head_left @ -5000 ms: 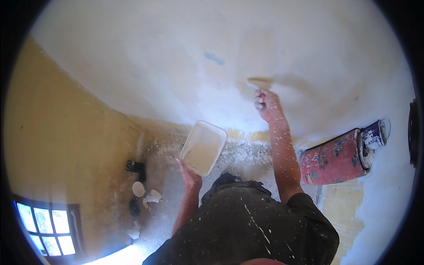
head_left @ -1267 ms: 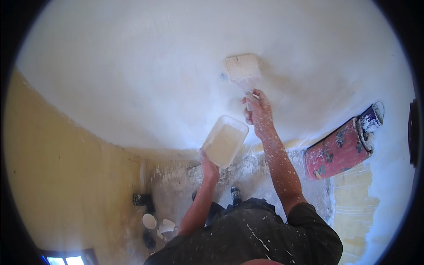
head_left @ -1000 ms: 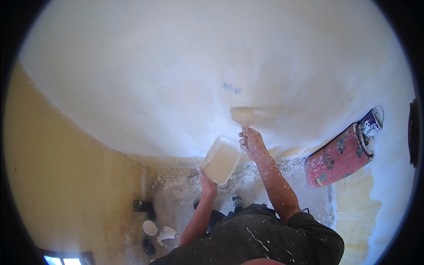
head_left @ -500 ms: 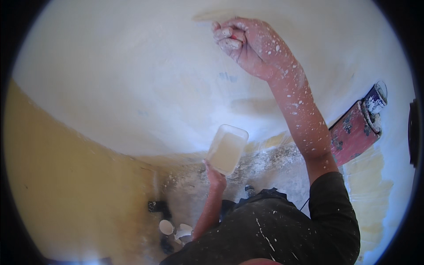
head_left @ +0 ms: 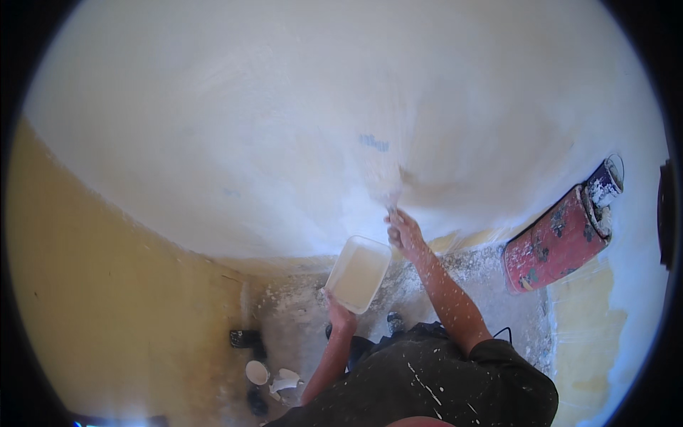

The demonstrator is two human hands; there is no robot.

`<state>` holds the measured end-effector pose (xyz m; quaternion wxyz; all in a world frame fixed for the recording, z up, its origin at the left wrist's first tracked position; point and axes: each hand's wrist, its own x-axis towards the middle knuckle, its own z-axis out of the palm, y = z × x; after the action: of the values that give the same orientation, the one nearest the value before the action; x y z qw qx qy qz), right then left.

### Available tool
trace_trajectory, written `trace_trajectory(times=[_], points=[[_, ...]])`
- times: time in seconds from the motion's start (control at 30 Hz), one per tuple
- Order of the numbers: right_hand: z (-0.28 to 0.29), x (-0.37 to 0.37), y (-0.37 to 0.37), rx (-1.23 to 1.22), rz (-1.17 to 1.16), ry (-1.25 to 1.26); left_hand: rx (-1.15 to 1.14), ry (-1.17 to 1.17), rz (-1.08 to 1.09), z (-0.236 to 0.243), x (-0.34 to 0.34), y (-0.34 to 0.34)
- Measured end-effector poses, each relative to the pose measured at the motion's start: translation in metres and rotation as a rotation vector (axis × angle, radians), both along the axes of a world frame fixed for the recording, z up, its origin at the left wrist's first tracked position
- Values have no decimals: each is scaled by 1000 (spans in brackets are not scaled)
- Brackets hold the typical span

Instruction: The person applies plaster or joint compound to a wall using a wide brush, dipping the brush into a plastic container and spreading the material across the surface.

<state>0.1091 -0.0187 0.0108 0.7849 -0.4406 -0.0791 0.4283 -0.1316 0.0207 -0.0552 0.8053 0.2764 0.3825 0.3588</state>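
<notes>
My right hand (head_left: 404, 235), fingers closed round the handle of a wide paintbrush (head_left: 385, 178), holds it against the white-coated wall (head_left: 249, 128); the brush head is blurred by motion, over or near a small bluish patch (head_left: 373, 142). Lower and to the left, my left hand (head_left: 341, 317) grips a white rounded-rectangular tray (head_left: 358, 274) by its lower edge. Pale cream liquid lies in the tray. White paint spatters cover my right forearm and dark shirt.
At right stands a stained red drum (head_left: 551, 242) with a paint-smeared purple bucket (head_left: 603, 186) on its top. A yellow wall (head_left: 107, 299) runs down the left. White pieces (head_left: 285, 381) and dark objects (head_left: 244, 340) lie on the spattered floor (head_left: 484, 299).
Half a second ago my right hand was raised high near the camera; it has come back down, beside the tray. The tray has dropped a little and is still in my left hand.
</notes>
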Motion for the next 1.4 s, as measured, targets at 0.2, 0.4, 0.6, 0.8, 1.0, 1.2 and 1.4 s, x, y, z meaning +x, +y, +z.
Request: trace_trajectory(times=[0.2,0.4,0.6,0.8,1.0,1.2,1.4], points=[[-73,-11,-15,-134,-12,113,-52,20,23,6,-10,-6],[-104,11,-3,101,-65,259,53,46,-19,0,-11,-7],[25,49,4,160,12,-312,88,31,-10,7,-8,-4],[264,1,-35,313,-131,-126,247,111,-84,3,-10,-4],[275,23,-41,418,-19,-355,111,50,-36,4,-7,-5],[114,51,-24,141,-98,-96,17,76,-15,31,2,-16],[-68,24,-55,-29,-113,131,78,91,-23,10,-5,-17]])
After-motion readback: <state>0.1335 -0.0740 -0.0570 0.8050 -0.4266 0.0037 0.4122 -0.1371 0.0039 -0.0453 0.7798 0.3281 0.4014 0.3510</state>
